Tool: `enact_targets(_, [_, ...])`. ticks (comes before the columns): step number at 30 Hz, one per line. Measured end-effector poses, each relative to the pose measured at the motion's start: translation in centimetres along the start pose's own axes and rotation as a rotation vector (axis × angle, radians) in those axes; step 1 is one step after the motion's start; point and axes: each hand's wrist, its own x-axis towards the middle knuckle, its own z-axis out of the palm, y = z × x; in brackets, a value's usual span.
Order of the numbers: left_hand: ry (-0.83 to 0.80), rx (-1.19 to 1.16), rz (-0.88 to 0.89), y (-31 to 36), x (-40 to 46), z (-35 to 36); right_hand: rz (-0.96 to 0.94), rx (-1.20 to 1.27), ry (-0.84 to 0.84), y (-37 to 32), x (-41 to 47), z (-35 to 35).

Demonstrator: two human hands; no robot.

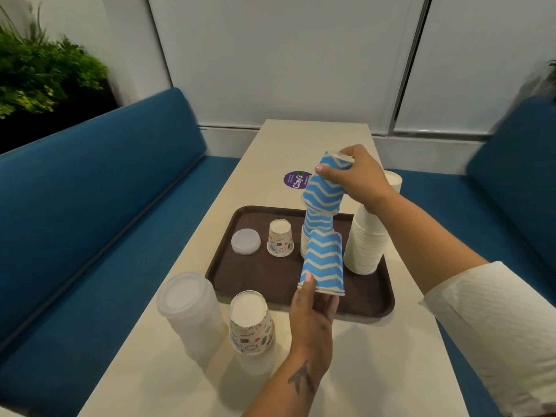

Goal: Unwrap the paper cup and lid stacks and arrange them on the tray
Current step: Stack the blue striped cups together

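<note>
1. At the far left, on the tabletop (186, 383) near me, the stack of clear lids (188, 311) stands in its wrap, untouched.
2. Just right of it stands the doodle-print cup stack (251, 323), upside down and also off the tray (264, 275).
3. On the tray's left part lies a small pile of clear lids (245, 241), and beside it one doodle-print cup (280, 237), upside down.
4. My left hand (313, 308) comes up from below; its fingers curl round the rim end of the blue zigzag cup stack (323, 236), which I hold in the air above the tray.
5. That stack is bent into several kinked sections, so I judge it to be loose and apt to come apart.
6. My right hand (350, 173) grips the stack's top end, with the fingers wrapped over the closed base of the last cup.
7. To do this well, I would straighten the stack between both hands, press the cups together gently, then lower the rim end onto bare tray in front of the white stacks.
8. I cannot tell whether any wrap is left on it.
9. At the right, the tall white cup stack (368, 236) stands on the tray, so I must keep my right forearm clear of it.
</note>
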Motion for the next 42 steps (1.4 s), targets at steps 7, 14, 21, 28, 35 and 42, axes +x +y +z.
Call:
enact_targets(7, [0.035, -0.001, -0.007, 0.1, 0.8, -0.2, -0.127, -0.151, 0.036, 0.5, 1.6, 1.9])
enact_targets(14, [0.043, 0.08, 0.018, 0.4, 1.5, -0.2, -0.023, -0.314, -0.08, 3.3, 2.7, 3.6])
enact_targets(21, [0.045, 0.081, 0.05, 0.3, 1.6, 0.0, 0.102, -0.444, -0.257, 5.9, 2.5, 4.4])
enact_targets(28, [0.042, 0.065, 0.043, 0.3, 1.1, 0.6, -0.018, -0.34, -0.069, 3.5, 0.4, 2.4])
enact_targets(35, [-0.041, 0.022, 0.055, 0.9, 0.1, 2.4, 0.196, -0.27, -0.393, 0.1, -4.3, 0.0])
enact_targets(42, [-0.103, -0.016, 0.069, 0.9, -1.2, 3.3, 0.257, -0.159, -0.522, 1.3, -5.6, -0.8])
